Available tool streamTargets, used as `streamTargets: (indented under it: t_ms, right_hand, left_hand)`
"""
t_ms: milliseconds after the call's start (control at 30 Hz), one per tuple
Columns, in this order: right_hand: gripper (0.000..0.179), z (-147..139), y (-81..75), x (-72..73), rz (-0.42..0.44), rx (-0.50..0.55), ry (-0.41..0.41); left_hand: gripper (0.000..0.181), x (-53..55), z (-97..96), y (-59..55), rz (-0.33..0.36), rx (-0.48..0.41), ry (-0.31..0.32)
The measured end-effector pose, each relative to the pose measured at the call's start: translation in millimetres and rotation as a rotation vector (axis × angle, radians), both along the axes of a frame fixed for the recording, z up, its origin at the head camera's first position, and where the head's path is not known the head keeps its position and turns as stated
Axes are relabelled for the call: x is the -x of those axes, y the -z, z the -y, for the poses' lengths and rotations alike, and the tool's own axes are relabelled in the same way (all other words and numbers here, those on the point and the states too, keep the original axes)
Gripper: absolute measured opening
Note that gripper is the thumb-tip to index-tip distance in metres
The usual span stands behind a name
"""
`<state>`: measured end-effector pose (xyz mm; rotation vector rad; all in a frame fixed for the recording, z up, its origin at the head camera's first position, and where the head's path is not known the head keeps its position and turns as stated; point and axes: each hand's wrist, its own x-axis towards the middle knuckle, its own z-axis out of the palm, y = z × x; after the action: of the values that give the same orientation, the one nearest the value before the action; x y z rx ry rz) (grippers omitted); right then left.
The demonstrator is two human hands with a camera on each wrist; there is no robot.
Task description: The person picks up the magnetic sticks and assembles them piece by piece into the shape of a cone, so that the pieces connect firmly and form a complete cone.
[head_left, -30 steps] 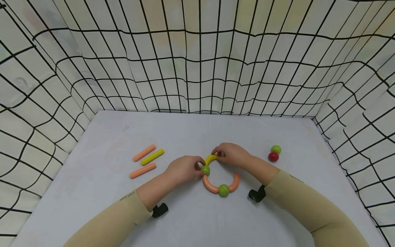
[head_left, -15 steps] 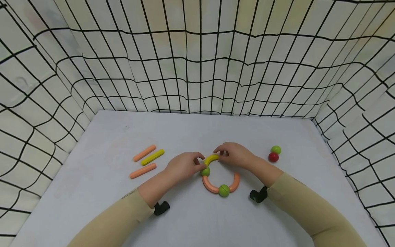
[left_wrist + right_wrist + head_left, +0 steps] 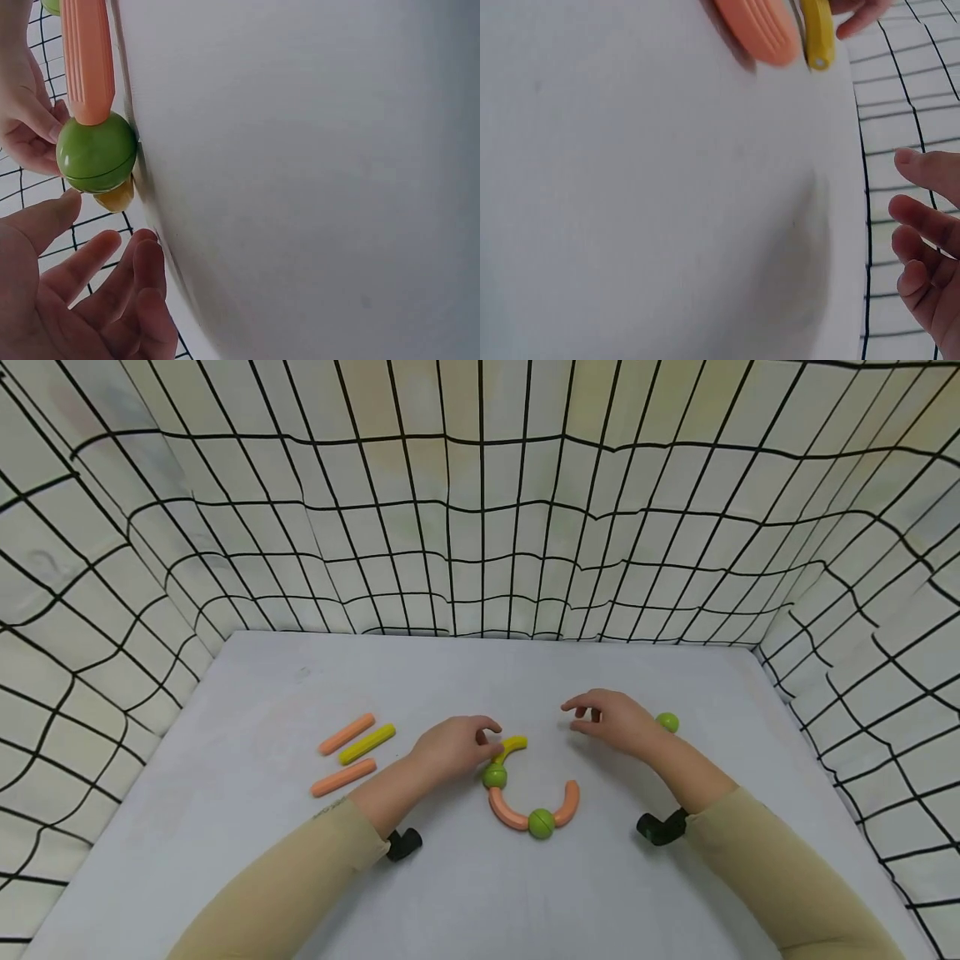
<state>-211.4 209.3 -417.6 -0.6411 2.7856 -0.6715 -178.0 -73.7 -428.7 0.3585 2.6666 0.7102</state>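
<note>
A partial ring lies mid-table: a yellow curved piece (image 3: 516,743), a green ball (image 3: 494,776), an orange curved piece (image 3: 507,810), a second green ball (image 3: 541,823) and another orange curved piece (image 3: 570,802), joined end to end. Beside the yellow piece is my left hand (image 3: 457,748), fingers loosely bent and gripping nothing; in the left wrist view its thumb (image 3: 56,217) comes close to the green ball (image 3: 97,154). My right hand (image 3: 611,720) hovers off to the right of the ring, holding nothing, its fingers (image 3: 922,217) spread in the right wrist view.
Two orange sticks (image 3: 347,734) (image 3: 343,777) and a yellow stick (image 3: 367,744) lie at the left of the white table (image 3: 480,902). A loose green ball (image 3: 667,722) sits behind my right wrist. Black netting (image 3: 480,510) encloses the back and sides.
My right hand has let go of the yellow curved piece and moved right, now covering the red ball. My left hand has released the green ball and shifted slightly up.
</note>
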Motion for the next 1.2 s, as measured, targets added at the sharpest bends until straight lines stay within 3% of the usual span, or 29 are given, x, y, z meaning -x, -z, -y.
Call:
streamTargets:
  t_ms: [400,600,800,1200]
  right_hand:
    - [0.039,-79.9,-8.7,-10.5,0.047,0.038,0.205]
    - [0.042,-118.4,-6.0,-18.2,0.019,0.02,0.272]
    - [0.044,-141.4,0.5,-21.6,0.005,-0.003,0.299]
    - [0.051,-148.9,13.2,-17.7,0.112,-0.001,0.284]
  left_hand:
    - [0.036,7.5,-9.4,-1.1,0.002,0.003,0.037]
    - [0.036,10.1,-11.6,-1.5,0.01,0.003,0.039]
    - [0.037,10.8,-12.9,-2.3,0.031,-0.007,0.044]
    - [0.039,12.3,-15.6,0.9,0.061,0.005,0.053]
